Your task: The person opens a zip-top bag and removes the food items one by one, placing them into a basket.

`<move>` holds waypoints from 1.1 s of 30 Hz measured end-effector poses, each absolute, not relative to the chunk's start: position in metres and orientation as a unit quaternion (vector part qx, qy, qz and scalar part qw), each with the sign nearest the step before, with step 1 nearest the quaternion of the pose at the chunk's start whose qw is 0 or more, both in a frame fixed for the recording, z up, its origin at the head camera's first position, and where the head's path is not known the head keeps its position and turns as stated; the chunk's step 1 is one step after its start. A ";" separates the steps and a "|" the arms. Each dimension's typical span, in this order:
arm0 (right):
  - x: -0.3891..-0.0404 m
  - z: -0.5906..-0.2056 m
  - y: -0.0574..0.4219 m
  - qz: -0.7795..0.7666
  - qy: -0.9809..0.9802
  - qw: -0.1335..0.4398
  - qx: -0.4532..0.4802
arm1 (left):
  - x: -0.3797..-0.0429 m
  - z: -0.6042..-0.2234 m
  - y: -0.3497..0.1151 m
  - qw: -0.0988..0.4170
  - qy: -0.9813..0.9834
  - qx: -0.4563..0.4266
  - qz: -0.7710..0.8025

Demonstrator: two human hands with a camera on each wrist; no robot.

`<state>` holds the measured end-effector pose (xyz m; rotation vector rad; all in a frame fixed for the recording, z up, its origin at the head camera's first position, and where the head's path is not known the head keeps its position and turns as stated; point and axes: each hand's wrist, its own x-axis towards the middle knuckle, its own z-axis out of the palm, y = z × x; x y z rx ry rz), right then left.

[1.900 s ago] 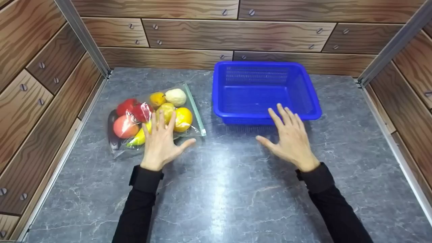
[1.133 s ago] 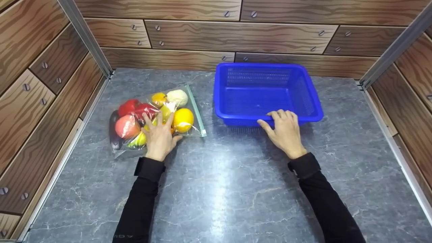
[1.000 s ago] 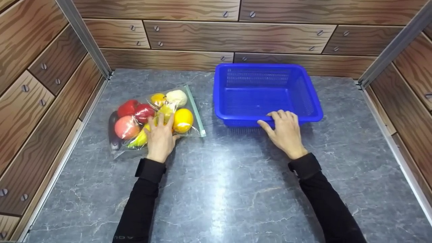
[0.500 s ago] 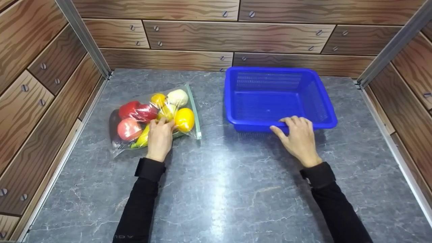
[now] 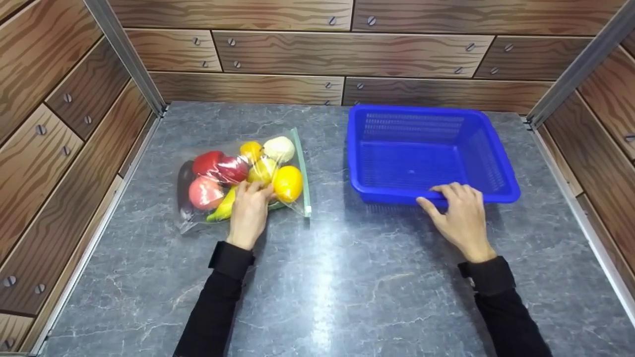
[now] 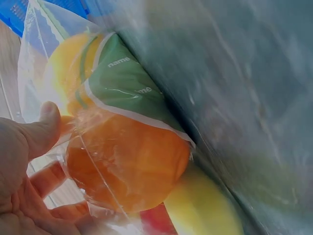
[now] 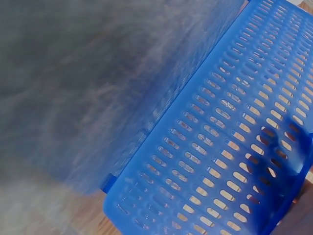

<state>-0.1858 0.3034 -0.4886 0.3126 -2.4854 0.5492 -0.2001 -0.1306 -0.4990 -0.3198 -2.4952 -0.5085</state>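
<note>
Left hand (image 5: 249, 213): fingers and thumb drawn in, pinching the near side of the bag.
Right hand (image 5: 461, 218): thumb outside, fingers over the near rim of the basket, gripping it.
Bag (image 5: 192, 227): clear plastic, lying on the left of the grey table (image 5: 337, 302), green zip strip (image 5: 301, 168) along its right edge.
Bag contents: dark elongated piece (image 5: 185, 188) at left; red pieces (image 5: 209, 162), pink round piece (image 5: 206, 193), yellow elongated piece (image 5: 222, 206), whitish piece (image 5: 279, 149) at far right, yellow-orange round piece (image 5: 287, 184) near right.
Basket (image 5: 384, 193): blue, slotted walls, upright, right of the bag, well apart.
Writing: "name", white on the bag's green panel (image 6: 127, 88); second word partly legible, "me".
</note>
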 end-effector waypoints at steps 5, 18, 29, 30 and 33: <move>-0.176 -0.492 0.311 0.212 -0.922 0.303 0.118 | -0.189 -0.500 -0.120 0.287 -0.929 -0.126 -0.196; -0.155 -0.495 0.319 0.226 -0.909 0.327 0.127 | -0.158 -0.500 -0.101 0.288 -0.930 -0.152 -0.173; -0.130 -0.494 0.328 0.213 -0.918 0.309 0.130 | -0.139 -0.501 -0.094 0.287 -0.927 -0.170 -0.173; -0.128 -0.494 0.328 0.213 -0.918 0.309 0.131 | -0.137 -0.501 -0.093 0.285 -0.927 -0.171 -0.174; -0.122 -0.494 0.329 0.213 -0.917 0.312 0.133 | -0.133 -0.500 -0.091 0.278 -0.929 -0.171 -0.174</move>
